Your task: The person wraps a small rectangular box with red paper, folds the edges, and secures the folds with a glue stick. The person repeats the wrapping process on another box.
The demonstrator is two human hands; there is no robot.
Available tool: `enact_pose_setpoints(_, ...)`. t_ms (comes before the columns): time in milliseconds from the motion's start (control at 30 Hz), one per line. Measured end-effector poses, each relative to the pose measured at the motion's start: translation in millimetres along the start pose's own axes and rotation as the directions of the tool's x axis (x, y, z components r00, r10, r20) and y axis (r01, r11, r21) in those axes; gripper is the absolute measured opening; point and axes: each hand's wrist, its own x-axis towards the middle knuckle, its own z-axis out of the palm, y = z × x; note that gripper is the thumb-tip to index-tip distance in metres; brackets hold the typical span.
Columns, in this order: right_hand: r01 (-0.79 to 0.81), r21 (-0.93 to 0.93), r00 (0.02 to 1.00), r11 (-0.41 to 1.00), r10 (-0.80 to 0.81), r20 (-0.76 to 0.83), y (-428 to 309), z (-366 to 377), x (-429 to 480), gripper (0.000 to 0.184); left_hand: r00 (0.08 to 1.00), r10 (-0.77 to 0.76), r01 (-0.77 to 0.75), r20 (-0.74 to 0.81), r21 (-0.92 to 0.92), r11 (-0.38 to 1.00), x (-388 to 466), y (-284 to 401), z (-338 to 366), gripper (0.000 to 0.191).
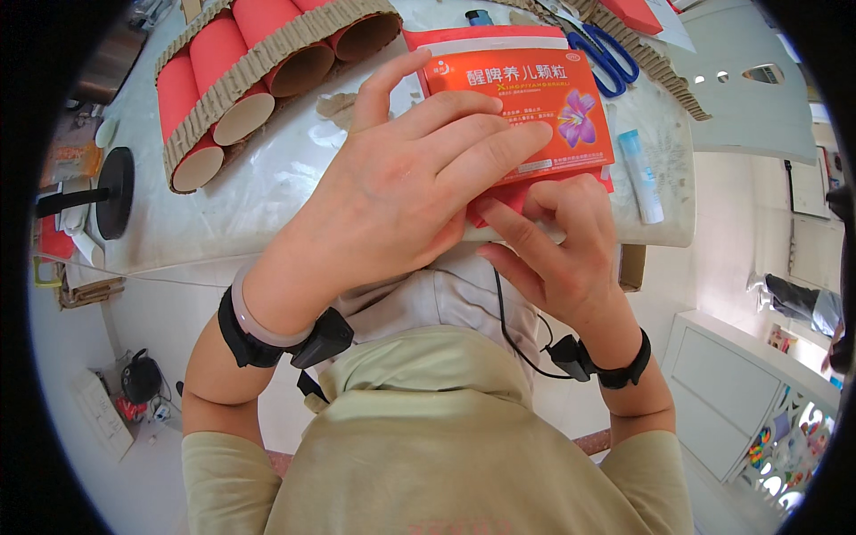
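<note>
My left hand (401, 174) lies palm down with spread fingers on a flat orange carton (582, 80) that bears writing and a purple flower; its thumb is mostly hidden. Under the carton is red paper (491, 35), with a white strip near its far edge. My right hand (562, 247) is at the near edge of this paper, close to the table's front edge. Its bent index finger touches the paper and the thumb sits apart below; whether the other fingers grip the paper is hidden.
A bundle of red-covered cardboard tubes (227, 50), banded with corrugated cardboard (267, 60), lies at the far left. Blue-handled scissors (605, 60) and a light blue tube (642, 177) are on the right. A black round-based object (116, 194) stands at the left on the white table (200, 227).
</note>
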Motion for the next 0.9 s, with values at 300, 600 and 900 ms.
enact_pose_setpoints(300, 0.003, 0.007, 1.0, 1.0, -0.003, 0.001, 5.7, 1.5, -2.3, 0.041, 1.0, -0.008, 0.008, -0.005, -0.004, 1.0, 1.2, 0.1, 1.3, 0.067)
enact_pose_setpoints(600, -0.001, 0.068, 1.0, 0.998, 0.002, -0.022, 9.7, 2.2, -12.3, 0.039, 0.999, 0.0, 0.002, -0.032, 0.067, 0.998, 0.6, 3.3, 7.2, 0.07)
enact_pose_setpoints(900, 0.011, 0.064, 1.0, 0.998, -0.011, -0.007, 2.1, 5.9, -6.9, 0.036, 0.999, 0.007, -0.004, -0.037, 0.086, 0.996, -0.6, 1.6, 8.6, 0.074)
